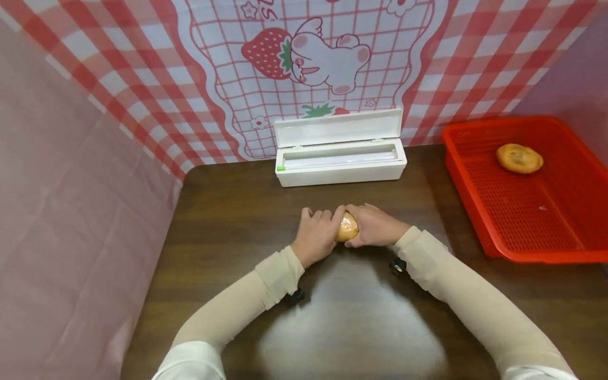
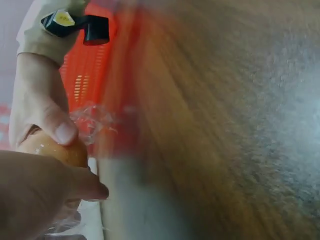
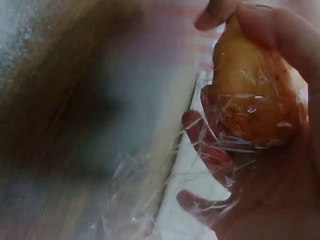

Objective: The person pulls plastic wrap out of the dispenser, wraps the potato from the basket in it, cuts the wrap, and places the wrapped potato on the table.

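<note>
A yellow-brown potato (image 1: 348,227) in clear plastic film is held between both hands over the table, in front of the white box. My left hand (image 1: 317,235) grips it from the left, its fingers over the near side in the left wrist view. From the right, my right hand (image 1: 377,226) holds it, the thumb (image 2: 62,131) pressed along the top. Loose crinkled film (image 3: 135,195) trails off below the potato (image 3: 255,85) in the right wrist view. Part of the potato is hidden behind the fingers.
Behind the hands stands a long white box (image 1: 342,173) with its lid up and a roll of film inside. A red plastic basket (image 1: 494,237) at the right holds another potato (image 1: 520,158). A checked cloth (image 1: 152,95) hangs at the table's back edge.
</note>
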Action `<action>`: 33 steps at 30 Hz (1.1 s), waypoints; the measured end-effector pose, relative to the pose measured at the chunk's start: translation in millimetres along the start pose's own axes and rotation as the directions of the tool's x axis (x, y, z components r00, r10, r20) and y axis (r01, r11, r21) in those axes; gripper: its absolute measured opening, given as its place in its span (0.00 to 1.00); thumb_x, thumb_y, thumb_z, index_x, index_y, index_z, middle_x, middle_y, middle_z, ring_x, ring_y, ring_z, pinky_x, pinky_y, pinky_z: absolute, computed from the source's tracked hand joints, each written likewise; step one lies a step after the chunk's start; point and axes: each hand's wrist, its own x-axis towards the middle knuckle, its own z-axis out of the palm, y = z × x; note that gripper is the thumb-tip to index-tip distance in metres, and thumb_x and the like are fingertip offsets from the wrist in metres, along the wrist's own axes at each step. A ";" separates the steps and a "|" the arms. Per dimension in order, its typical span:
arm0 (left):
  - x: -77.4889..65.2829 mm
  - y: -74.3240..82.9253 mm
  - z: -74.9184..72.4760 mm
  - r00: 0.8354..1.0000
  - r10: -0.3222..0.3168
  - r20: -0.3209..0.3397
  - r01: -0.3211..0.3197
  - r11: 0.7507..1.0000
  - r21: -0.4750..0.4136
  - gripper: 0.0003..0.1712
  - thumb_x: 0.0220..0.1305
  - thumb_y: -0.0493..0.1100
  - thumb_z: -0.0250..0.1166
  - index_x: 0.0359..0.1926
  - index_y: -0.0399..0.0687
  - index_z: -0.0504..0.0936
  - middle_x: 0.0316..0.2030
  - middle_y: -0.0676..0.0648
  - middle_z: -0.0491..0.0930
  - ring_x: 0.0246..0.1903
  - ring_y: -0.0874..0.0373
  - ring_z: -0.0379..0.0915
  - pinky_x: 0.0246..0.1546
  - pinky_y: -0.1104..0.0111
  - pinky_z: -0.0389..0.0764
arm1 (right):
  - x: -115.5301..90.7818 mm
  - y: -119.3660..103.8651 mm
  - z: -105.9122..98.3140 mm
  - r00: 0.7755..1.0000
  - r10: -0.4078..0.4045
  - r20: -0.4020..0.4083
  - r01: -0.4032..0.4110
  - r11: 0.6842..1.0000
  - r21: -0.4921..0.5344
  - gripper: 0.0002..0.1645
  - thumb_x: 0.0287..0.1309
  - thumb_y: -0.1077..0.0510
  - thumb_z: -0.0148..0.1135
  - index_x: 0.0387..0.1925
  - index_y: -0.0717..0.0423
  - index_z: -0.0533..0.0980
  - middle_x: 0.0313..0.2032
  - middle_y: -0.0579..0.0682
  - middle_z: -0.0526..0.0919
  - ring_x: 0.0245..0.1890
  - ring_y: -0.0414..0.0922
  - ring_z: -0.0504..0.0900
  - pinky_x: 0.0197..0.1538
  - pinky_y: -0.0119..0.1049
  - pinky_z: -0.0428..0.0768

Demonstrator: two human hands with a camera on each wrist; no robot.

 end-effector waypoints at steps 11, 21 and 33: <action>6.9 -11.9 -11.7 0.953 -0.087 0.291 0.193 0.913 -0.360 0.45 0.49 0.51 0.78 0.63 0.42 0.67 0.33 0.50 0.82 0.28 0.56 0.77 0.38 0.58 0.74 | -6.2 -13.3 -1.5 0.976 -0.138 -0.167 0.055 0.904 -0.423 0.47 0.33 0.49 0.84 0.57 0.60 0.72 0.39 0.56 0.85 0.41 0.56 0.83 0.64 0.70 0.62; -10.5 1.7 -10.2 0.997 -0.073 0.034 0.078 0.972 -0.223 0.47 0.47 0.53 0.80 0.63 0.43 0.68 0.40 0.47 0.87 0.36 0.57 0.82 0.39 0.57 0.74 | -14.4 -21.5 -3.1 0.968 -0.161 -0.191 0.076 0.918 -0.390 0.45 0.30 0.51 0.85 0.52 0.61 0.74 0.38 0.55 0.86 0.38 0.54 0.85 0.61 0.70 0.66; -30.4 4.1 5.8 0.937 0.047 -0.347 -0.069 0.996 -0.051 0.42 0.49 0.56 0.78 0.61 0.39 0.76 0.34 0.47 0.86 0.31 0.56 0.82 0.41 0.59 0.74 | -27.7 -35.8 7.4 0.952 -0.165 -0.258 0.064 0.930 -0.362 0.49 0.29 0.54 0.85 0.56 0.64 0.71 0.39 0.58 0.86 0.39 0.55 0.85 0.60 0.70 0.68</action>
